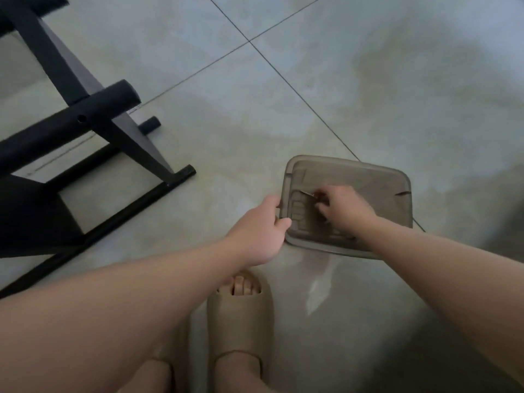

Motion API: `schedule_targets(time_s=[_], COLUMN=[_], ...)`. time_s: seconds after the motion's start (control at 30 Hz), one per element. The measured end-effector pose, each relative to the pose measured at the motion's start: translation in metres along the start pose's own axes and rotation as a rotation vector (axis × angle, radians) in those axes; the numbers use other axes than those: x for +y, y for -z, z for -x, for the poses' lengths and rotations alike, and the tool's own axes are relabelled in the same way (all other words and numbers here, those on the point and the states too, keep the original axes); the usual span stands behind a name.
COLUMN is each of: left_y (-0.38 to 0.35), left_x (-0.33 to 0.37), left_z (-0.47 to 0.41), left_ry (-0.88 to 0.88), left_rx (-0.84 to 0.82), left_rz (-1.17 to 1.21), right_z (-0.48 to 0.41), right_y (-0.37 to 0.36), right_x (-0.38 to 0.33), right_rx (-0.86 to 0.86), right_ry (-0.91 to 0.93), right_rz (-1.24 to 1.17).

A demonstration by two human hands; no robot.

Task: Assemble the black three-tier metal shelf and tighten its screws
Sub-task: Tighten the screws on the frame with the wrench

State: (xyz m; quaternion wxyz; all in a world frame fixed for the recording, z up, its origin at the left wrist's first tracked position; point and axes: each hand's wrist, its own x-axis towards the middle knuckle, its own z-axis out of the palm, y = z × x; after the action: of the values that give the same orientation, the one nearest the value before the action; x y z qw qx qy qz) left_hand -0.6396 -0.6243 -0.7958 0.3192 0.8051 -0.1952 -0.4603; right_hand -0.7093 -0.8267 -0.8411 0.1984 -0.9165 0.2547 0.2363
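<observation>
The shelf lies on its side on the floor, partly built: tubes and panels are joined, but one tube shows an open screw hole, so I'd say screws remain to fit and tighten. It sits well apart from both hands, off to the person's left. The work right now is at a smoky plastic box just ahead of a slipper. The left hand grips the box's near-left rim. The right hand reaches inside, fingers curled, seemingly pinching a thin metal piece; whether screw or key I can't tell.
</observation>
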Motion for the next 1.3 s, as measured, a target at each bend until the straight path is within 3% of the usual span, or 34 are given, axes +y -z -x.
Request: schedule_targets(time_s=[0.13,0.3,0.47,0.93,1.03,1.17,1.3], left_y=[-0.005,-0.001,0.02,0.013,0.023,0.052,0.105], left_x=[-0.002,0.001,0.007,0.002,0.005,0.016,0.034], left_z=[-0.004,-0.003,0.007,0.014,0.014,0.035,0.082], left_ry=[-0.001,0.033,0.127,0.082,0.065,0.031,0.056], left_rx=[-0.022,-0.029,-0.079,-0.062,-0.071,-0.114,-0.008], left_rz=[0.1,0.105,-0.037,0.18,0.13,-0.144,-0.294], right_z=[-0.016,-0.02,-0.005,-0.001,0.003,0.027,0.067], right_y=[-0.013,-0.012,0.009,-0.008,0.002,0.039,0.093], right_x=[-0.007,-0.007,-0.01,-0.011,-0.019,-0.041,-0.09], right_rx=[0.101,0.093,-0.018,-0.09,-0.087,-0.035,0.049], right_ry=[0.02,0.009,-0.082,-0.104,-0.117,-0.043,0.079], right_rz=[0.104,0.257,0.156,0.147,0.115,0.044,-0.344])
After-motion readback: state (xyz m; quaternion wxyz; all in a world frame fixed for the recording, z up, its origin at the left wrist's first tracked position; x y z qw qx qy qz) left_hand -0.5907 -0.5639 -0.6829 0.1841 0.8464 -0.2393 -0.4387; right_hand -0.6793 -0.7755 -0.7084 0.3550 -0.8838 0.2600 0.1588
